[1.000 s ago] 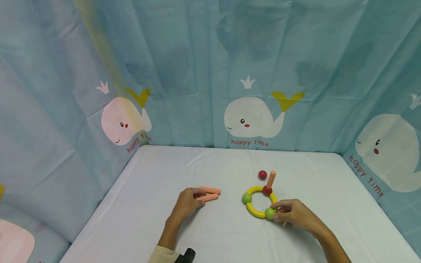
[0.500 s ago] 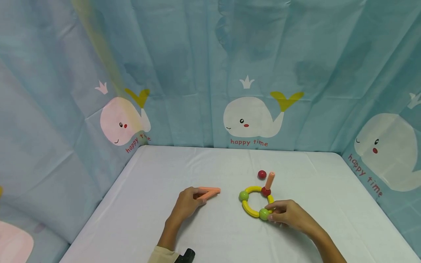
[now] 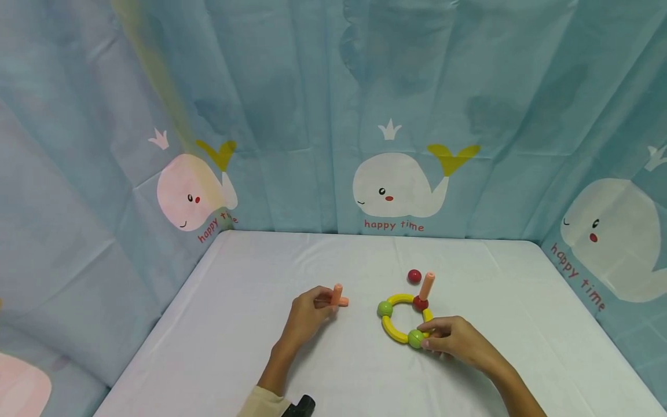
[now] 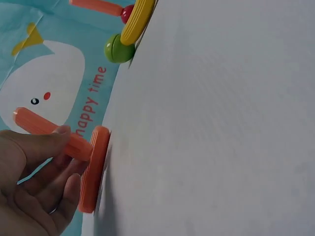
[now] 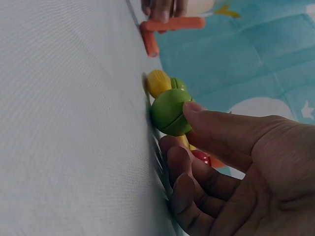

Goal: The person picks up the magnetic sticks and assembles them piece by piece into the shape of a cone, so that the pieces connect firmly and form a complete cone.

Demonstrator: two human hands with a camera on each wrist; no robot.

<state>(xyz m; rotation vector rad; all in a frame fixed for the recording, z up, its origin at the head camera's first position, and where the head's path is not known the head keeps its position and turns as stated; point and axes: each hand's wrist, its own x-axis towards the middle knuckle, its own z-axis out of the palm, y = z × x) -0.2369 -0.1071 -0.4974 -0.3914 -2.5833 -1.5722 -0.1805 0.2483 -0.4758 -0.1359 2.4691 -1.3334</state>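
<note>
My left hand [image 3: 307, 310] pinches a ribbed orange stick [image 4: 47, 129] between thumb and fingers, tilted up from the table. A second orange stick [image 4: 94, 174] lies on the cloth just beneath it, partly behind the fingers in the head view. My right hand [image 3: 455, 340] grips the near green ball [image 5: 170, 113] of a ring, thumb on the ball and fingers curled below. Curved yellow pieces [image 3: 393, 330] form the ring, joined by green balls and one red ball [image 3: 420, 303]. From that red ball an orange stick [image 3: 427, 286] stands up. My right fingers hide the ring's right side.
A loose red ball [image 3: 414, 276] lies just behind the ring. White cloth [image 3: 354, 370] covers the table, and a blue curtain [image 3: 297, 191] with printed whales hangs along the back and sides.
My left hand has raised one orange stick from lying flat to nearly upright. The ring has shifted slightly left with my right hand on it.
</note>
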